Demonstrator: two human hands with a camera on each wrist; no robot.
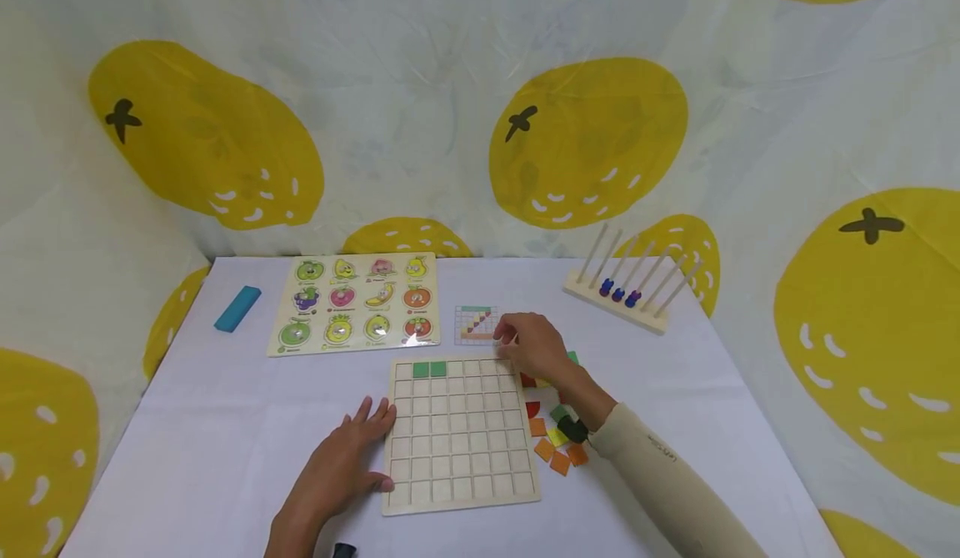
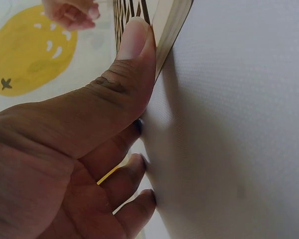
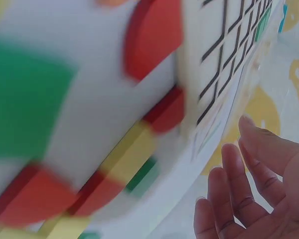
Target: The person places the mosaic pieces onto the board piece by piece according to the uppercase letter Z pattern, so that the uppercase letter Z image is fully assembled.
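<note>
A wooden grid board [image 1: 461, 443] lies flat, with two green squares [image 1: 430, 369] side by side in its top row. My left hand [image 1: 339, 468] rests at the board's left edge, fingers spread. The left wrist view shows that hand's thumb [image 2: 132, 47] against the rim of the board [image 2: 173, 30]. Over the board's top right corner hovers my right hand [image 1: 534, 348], beside the small pattern card [image 1: 475, 325]. Seen in the right wrist view, the right hand [image 3: 264, 186] has loosely bent fingers with nothing visible between them.
Loose red, yellow, green and orange pieces [image 1: 559, 463] lie right of the board, partly under my right forearm. Behind are a fruit picture board [image 1: 360, 344], a blue block [image 1: 237, 309] at left and a peg stand [image 1: 617, 303] with beads at right.
</note>
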